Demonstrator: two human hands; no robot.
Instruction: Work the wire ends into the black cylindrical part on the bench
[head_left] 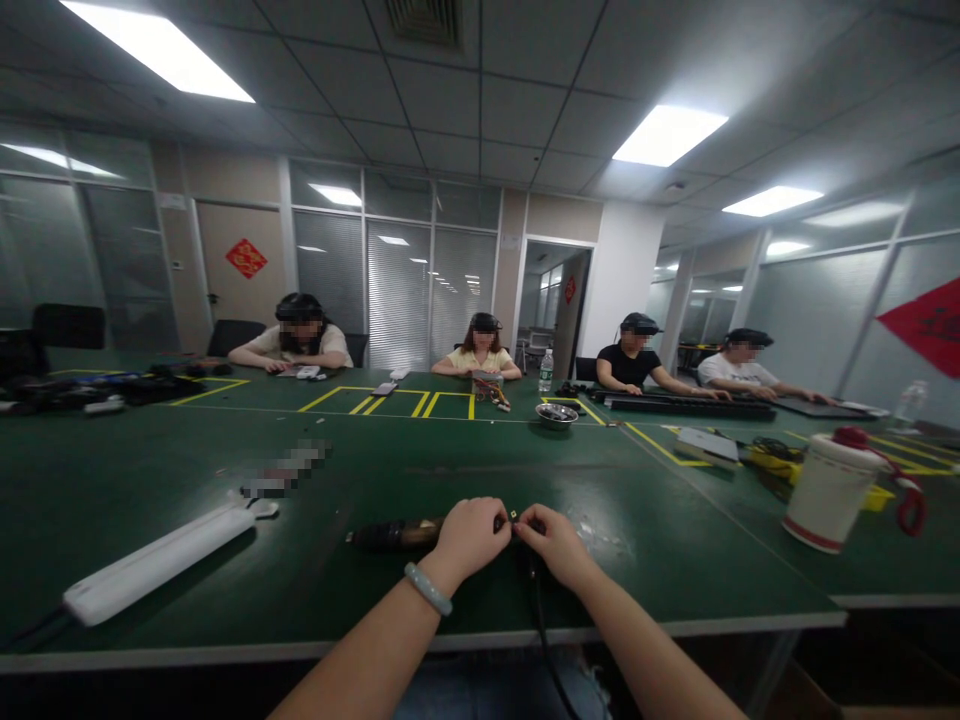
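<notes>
A dark, cylindrical tool that looks like an electric screwdriver (379, 535) lies across the green table, its narrow tip pointing left. My left hand (474, 538), with a pale bracelet at the wrist, is closed round its right end. Close beside it, my right hand (556, 543) is closed in a pinch, fingertips nearly meeting those of the left. What the right fingers pinch is small and mostly hidden. A black cable (541, 620) runs from just below the right hand over the table's front edge. A tiny yellowish piece (514, 514) shows between the hands.
A white power strip (165, 562) lies at left. At right stand a cream megaphone (831, 492) with a red handle, a yellow tray (776, 465) and a white box (706, 447). Further back are a metal bowl (556, 415) and a bottle (545, 372). Several people sit opposite.
</notes>
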